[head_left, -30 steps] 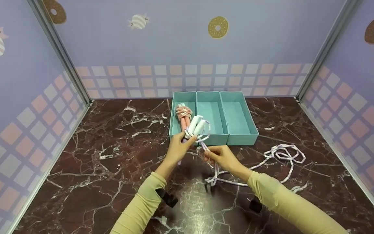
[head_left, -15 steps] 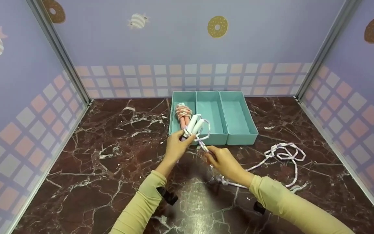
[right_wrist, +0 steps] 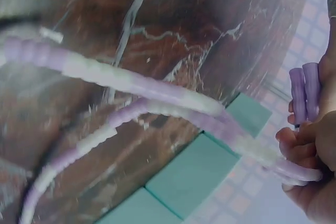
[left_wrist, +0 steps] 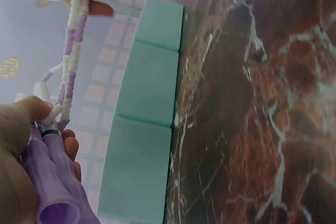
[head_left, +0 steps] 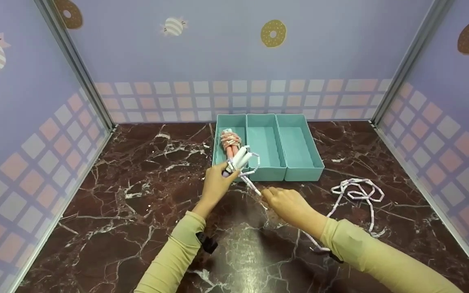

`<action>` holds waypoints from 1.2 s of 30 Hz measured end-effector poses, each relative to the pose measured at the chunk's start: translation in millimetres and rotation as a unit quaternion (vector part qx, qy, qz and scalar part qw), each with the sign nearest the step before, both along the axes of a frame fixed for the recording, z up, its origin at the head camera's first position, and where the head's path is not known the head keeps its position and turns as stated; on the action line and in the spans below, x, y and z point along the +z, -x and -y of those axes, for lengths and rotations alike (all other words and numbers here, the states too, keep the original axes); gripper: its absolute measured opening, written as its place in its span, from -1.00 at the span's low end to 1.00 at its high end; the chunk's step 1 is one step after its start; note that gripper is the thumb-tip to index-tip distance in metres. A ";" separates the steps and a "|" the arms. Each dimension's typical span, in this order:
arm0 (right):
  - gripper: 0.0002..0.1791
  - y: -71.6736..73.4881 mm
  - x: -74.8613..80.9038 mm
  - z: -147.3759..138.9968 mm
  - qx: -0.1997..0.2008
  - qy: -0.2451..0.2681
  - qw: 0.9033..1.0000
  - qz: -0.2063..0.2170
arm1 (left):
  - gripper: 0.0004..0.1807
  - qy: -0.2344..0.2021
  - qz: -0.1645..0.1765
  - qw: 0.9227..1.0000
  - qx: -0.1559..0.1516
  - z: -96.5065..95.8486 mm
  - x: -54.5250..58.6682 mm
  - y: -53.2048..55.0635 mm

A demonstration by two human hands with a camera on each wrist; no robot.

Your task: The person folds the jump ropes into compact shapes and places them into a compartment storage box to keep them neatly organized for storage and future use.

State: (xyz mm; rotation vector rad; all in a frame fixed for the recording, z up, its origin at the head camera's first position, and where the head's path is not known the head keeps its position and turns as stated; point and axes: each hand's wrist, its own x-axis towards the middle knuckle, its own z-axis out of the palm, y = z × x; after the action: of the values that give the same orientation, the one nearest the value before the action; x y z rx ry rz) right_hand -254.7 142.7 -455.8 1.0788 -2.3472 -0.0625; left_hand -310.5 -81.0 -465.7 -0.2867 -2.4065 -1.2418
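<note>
My left hand [head_left: 215,184] grips the two handles [left_wrist: 56,169] of a jump rope, purple with white ends, held side by side in front of the teal box. Purple and white beaded rope [right_wrist: 163,90] loops round the handles near their white ends. In my right hand [head_left: 286,202], just to the right, a doubled stretch of that rope is pinched and drawn straight from the handles. The rest of the rope trails from the right hand to a loose coil [head_left: 358,190] on the marble-patterned table. Part of it is hidden behind the right forearm.
At the back stands a teal box [head_left: 304,174] with three compartments. A bundled pink jump rope [head_left: 231,140] lies in its left compartment. Patterned lilac walls [head_left: 218,49] enclose the table [head_left: 136,228] on the left, right and back.
My right hand has moved right and slightly down, pulling the doubled rope longer from the handles. The left hand has shifted slightly left. The trailing rope has slid across the table.
</note>
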 end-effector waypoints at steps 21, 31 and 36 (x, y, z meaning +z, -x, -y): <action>-0.92 4.2 59.9 -9.7 0.163 -0.254 0.934 -0.191 | -0.62 0.199 0.002 0.971 -0.133 -9.9 -11.7 -12.5; -0.82 22.2 73.3 -23.0 0.190 -0.185 0.956 -0.127 | -0.60 0.289 -0.028 0.928 -0.233 -19.1 -12.9 -28.5; -0.90 36.5 71.5 -22.6 0.179 -0.134 0.974 -0.030 | -0.63 0.334 -0.061 0.908 -0.247 -28.3 -10.2 -38.5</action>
State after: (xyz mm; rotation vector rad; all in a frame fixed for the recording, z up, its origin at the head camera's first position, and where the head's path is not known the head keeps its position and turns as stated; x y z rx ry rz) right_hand -291.2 165.3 -384.2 1.5921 -2.0966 -0.2788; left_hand -272.0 -52.7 -475.9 -1.1949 -2.6515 -0.4763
